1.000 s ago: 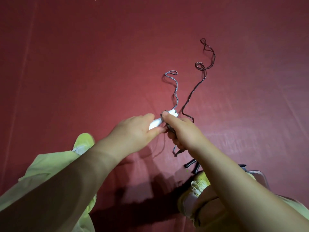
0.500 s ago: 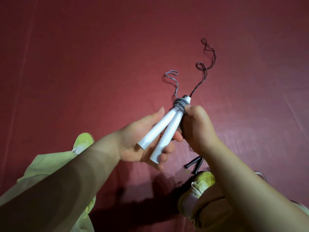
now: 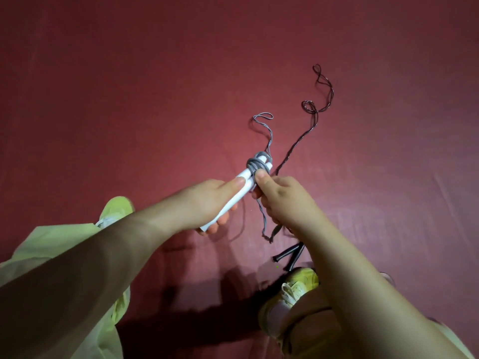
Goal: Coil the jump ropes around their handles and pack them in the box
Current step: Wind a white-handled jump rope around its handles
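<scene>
My left hand (image 3: 207, 203) grips two white jump-rope handles (image 3: 241, 187) held side by side, pointing up and to the right. A grey rope (image 3: 256, 164) is wound in a few turns round their top ends. My right hand (image 3: 281, 196) pinches this grey rope just below the coil, and the slack hangs down under the hand. The free end of the grey rope (image 3: 267, 128) trails away on the floor. A second, dark rope (image 3: 311, 120) lies stretched out on the floor, with its black handles (image 3: 291, 255) near my right shoe. No box is in view.
The floor is a dark red mat (image 3: 129, 99). My yellow-green shoes (image 3: 298, 286) and trouser legs fill the lower corners. The edge of a pale object shows behind my right arm at far right.
The white handles were raised from a low, hidden grip into full view. The grey coil at their top has gained turns, and my right hand now pinches the rope below it.
</scene>
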A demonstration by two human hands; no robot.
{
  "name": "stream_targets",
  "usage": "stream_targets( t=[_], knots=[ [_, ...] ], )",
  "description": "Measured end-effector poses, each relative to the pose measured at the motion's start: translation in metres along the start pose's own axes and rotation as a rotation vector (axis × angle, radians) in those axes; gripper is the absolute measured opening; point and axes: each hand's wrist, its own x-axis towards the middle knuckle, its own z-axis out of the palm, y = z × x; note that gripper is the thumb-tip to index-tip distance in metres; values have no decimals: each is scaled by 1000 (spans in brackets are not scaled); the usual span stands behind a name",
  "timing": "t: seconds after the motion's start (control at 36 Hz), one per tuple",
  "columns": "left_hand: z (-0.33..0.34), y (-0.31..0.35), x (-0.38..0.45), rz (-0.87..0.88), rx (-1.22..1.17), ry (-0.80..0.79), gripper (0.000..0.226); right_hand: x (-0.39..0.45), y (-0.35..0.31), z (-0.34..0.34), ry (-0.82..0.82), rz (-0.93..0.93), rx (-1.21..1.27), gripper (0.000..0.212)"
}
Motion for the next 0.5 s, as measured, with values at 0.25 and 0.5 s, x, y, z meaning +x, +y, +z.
stream_targets(
  t=[0.25,0.5],
  knots=[
    [-8,-2,4,74,623,277,58,-4,-1,4,-11,69,196,60],
    [3,0,-5,236,633,316,49,-6,-6,0,15,146,379,42]
  ],
)
